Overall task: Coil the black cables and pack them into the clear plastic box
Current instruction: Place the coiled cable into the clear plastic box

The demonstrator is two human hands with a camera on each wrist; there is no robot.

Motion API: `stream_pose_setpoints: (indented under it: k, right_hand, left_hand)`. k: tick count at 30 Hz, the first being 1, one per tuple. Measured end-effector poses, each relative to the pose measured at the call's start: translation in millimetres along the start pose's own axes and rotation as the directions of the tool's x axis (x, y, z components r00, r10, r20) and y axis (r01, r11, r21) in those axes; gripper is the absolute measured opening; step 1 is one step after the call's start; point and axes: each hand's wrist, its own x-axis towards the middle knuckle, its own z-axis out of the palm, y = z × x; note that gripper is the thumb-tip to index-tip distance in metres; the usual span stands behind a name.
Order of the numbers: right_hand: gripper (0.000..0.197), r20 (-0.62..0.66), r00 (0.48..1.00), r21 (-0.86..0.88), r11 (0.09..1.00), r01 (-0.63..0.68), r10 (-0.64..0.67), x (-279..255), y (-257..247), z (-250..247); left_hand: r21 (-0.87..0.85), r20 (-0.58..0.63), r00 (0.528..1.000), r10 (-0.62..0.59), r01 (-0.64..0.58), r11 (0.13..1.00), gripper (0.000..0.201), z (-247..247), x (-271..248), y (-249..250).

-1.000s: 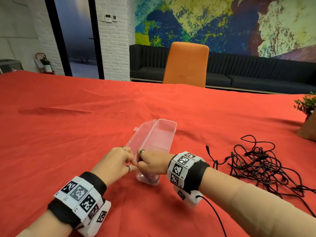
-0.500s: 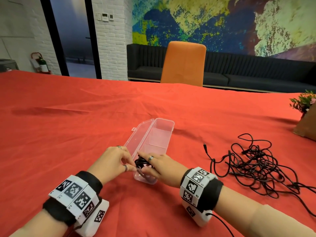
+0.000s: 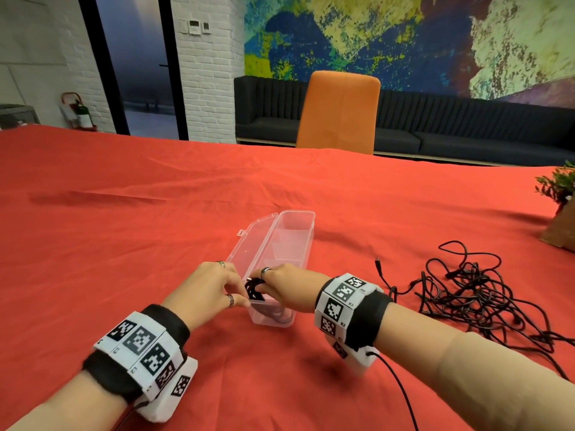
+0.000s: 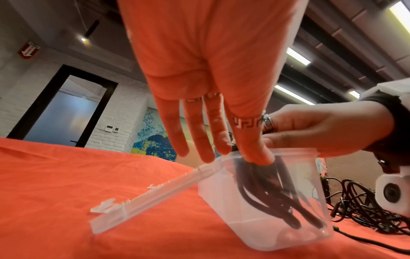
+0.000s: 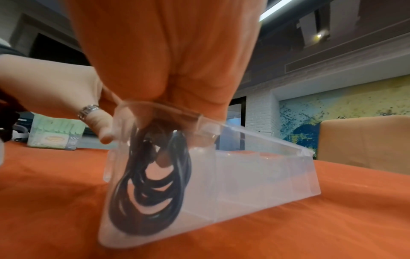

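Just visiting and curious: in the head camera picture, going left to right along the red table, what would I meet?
Left hand → coiled cable in the box → right hand → loose cable plug → tangled cables → plant.

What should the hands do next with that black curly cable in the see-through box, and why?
Probably press the coiled black cable flat into the clear plastic box's nearest compartment, then let go. The coil stands on edge there, its top at the rim, with the right hand pinching it and the left hand on the box rim beside it. The tangled black cables on the red tablecloth await coiling.
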Motion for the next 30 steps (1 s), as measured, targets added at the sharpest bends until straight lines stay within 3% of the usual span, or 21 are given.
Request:
stream_pose_setpoints:
  k: [6,14,22,25,28,30]
  right_hand:
    - [0.034,0.010,1.000,-0.055,0.998,0.010,-0.010,-2.7,3.6,-2.2]
    - [0.023,0.133,0.991,-0.229,0.973,0.003,0.028,6.0,2.6,-0.5]
    - [0.036,0.108,0.994,-0.331,0.943,0.038,-0.002,-1.4,1.5,-0.3]
    - [0.038,0.093,0.996,-0.202,0.979,0.015,0.004,-8.5,11.3,-2.8]
    - [0.043,0.068,0.998,0.125,0.992,-0.021,0.013,-17.7,19.9,-10.0]
    - [0.043,0.024,0.999,0.355,0.933,-0.054,0.048,-23.2,27.3,-16.7]
  left_hand:
    - [0.083,0.017,1.000,0.022,-0.023,0.996,0.009,5.3,1.3,2.1]
    - [0.115,0.020,0.998,0.058,-0.060,0.991,0.010,9.3,1.9,11.5]
    - [0.041,-0.013,0.995,0.097,-0.096,0.995,0.004,13.4,1.8,12.3]
    - [0.062,0.020,0.993,0.116,-0.117,0.991,0.003,16.5,4.8,11.3]
    - [0.110,0.050,0.994,0.099,-0.104,0.989,0.002,15.7,5.4,8.7]
    - [0.157,0.087,0.992,0.095,-0.107,0.982,0.004,14.3,5.6,11.6]
